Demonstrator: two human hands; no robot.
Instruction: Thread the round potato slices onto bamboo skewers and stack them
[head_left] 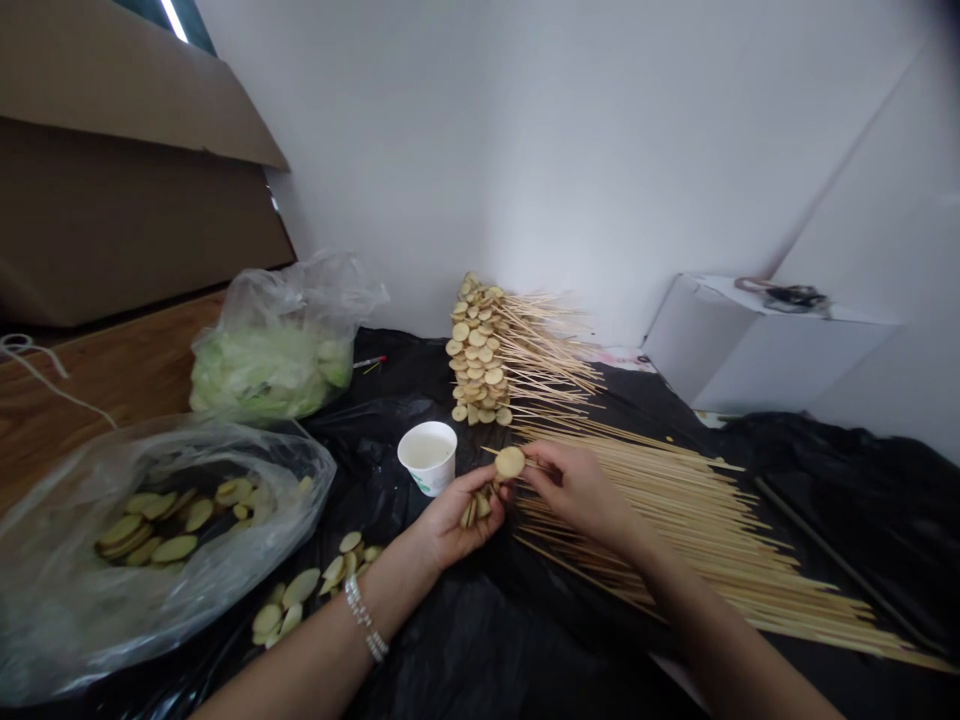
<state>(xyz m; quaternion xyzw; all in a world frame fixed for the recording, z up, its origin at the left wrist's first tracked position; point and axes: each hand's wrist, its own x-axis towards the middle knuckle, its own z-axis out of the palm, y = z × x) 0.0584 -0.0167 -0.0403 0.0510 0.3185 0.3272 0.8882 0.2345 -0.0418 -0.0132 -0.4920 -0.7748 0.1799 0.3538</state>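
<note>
My left hand (466, 520) is closed around several potato slices (477, 508), its fingertips near a round slice (510, 461) that sits on a skewer. Pinched in my right hand (574, 490) is that wooden skewer (489, 451), its pointed tip sticking out to the left past the slice. Below and right of my right hand lies a wide spread of bare wooden skewers (675, 500). Just behind my left hand stands a white paper cup (427, 455). Farther back, skewered potato slices (476, 350) are piled up, their sticks pointing right.
An open plastic bag (292, 470) with potato slices lies at left, with loose slices (289, 600) beside it. Behind it sits a bag of pale green vegetable pieces (274, 365). A red-tipped pen (370, 361) lies nearby. A white box (750, 340) stands at right on black plastic sheeting (480, 640).
</note>
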